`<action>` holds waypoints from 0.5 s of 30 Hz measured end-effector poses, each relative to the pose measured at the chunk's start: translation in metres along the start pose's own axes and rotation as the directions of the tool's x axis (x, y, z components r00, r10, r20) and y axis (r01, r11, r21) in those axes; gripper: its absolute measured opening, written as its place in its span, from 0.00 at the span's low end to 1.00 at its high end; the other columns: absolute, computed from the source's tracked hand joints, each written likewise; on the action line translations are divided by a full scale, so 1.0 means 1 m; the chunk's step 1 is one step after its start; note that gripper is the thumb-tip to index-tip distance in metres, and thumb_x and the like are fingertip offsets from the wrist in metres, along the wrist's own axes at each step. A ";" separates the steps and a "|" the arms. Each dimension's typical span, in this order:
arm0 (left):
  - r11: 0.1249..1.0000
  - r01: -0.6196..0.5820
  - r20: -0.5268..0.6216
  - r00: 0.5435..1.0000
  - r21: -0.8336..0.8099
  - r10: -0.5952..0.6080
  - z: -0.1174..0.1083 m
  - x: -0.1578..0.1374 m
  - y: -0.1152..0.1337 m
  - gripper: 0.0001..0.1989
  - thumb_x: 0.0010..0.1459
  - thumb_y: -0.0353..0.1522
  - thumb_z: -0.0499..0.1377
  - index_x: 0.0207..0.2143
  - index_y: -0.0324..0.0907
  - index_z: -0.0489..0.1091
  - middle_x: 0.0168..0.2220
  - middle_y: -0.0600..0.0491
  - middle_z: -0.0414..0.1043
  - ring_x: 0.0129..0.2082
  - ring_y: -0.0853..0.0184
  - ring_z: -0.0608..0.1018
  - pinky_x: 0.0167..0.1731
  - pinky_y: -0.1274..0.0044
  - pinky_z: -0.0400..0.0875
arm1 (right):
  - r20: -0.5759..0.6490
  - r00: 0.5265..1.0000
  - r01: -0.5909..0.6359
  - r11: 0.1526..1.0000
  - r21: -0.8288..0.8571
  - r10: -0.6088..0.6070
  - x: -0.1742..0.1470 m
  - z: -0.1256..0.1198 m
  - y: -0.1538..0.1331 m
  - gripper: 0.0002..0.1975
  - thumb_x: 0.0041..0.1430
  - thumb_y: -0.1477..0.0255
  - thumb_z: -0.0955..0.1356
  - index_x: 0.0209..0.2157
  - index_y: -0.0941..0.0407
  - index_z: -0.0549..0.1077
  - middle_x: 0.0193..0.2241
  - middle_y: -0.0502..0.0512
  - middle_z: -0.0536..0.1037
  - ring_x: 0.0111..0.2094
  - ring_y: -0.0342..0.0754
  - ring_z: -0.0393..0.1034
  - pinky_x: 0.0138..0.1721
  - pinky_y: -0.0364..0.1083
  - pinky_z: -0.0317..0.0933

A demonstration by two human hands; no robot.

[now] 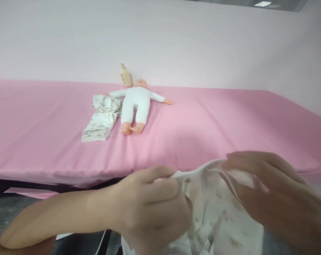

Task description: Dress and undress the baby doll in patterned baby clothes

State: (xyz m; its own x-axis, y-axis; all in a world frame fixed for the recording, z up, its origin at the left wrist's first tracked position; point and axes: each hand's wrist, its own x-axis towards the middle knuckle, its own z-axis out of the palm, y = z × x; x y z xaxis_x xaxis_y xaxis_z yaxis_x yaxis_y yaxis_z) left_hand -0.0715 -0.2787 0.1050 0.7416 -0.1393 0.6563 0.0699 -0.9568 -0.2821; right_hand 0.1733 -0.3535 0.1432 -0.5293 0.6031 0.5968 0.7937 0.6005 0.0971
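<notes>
My left hand (155, 209) is closed on the edge of a white, small-printed piece of baby clothing (226, 226), close to me and low in the view. My right hand (272, 187) holds the same cloth by its rim on the right, fingers bent over the edge and slightly blurred. Between the hands the fabric hangs down in loose folds, its lower end cut off by the frame. Beyond it a baby doll (137, 102) in a white body lies on its back with arms spread.
A pink-covered bed (216, 131) stretches across the view, its front edge just beyond my hands. Folded printed clothes (99, 122) lie left of the doll. Behind its head stands a pump bottle (126, 77) against the white wall (176, 42). Dark bars show under the bed.
</notes>
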 end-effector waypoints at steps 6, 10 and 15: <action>0.945 0.243 0.005 0.968 0.218 -0.250 0.017 0.003 -0.030 0.09 0.61 0.24 0.51 0.31 0.43 0.68 0.22 0.58 0.60 0.50 0.59 0.75 0.57 0.49 0.62 | 0.084 0.997 0.003 0.999 -0.039 0.000 0.001 0.041 0.031 0.10 0.61 0.82 0.61 0.27 0.57 0.65 0.43 0.58 0.76 0.41 0.45 0.73 0.28 0.40 0.64; 0.915 0.213 0.133 0.953 0.341 -0.271 0.030 0.002 -0.061 0.14 0.59 0.18 0.47 0.33 0.38 0.70 0.25 0.56 0.63 0.37 0.65 0.77 0.40 0.69 0.75 | 0.097 0.988 -0.123 0.991 0.044 0.119 0.015 0.061 0.051 0.19 0.65 0.72 0.62 0.19 0.56 0.57 0.18 0.46 0.64 0.18 0.37 0.57 0.19 0.39 0.49; 0.863 0.445 0.187 0.851 0.241 -0.491 0.043 0.004 -0.063 0.21 0.63 0.23 0.41 0.38 0.39 0.74 0.27 0.56 0.66 0.21 0.77 0.69 0.21 0.82 0.63 | -0.164 0.924 -0.328 0.936 0.132 0.347 0.031 0.079 0.039 0.24 0.61 0.70 0.66 0.19 0.55 0.48 0.15 0.43 0.51 0.17 0.37 0.45 0.19 0.41 0.42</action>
State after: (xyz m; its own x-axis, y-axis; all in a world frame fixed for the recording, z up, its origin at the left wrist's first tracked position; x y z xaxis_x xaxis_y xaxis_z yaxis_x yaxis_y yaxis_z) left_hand -0.0445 -0.2078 0.0948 0.7216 0.3987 0.5660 0.5507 -0.8260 -0.1203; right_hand 0.1642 -0.2695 0.1028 -0.1644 0.6791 0.7154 0.8766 0.4332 -0.2098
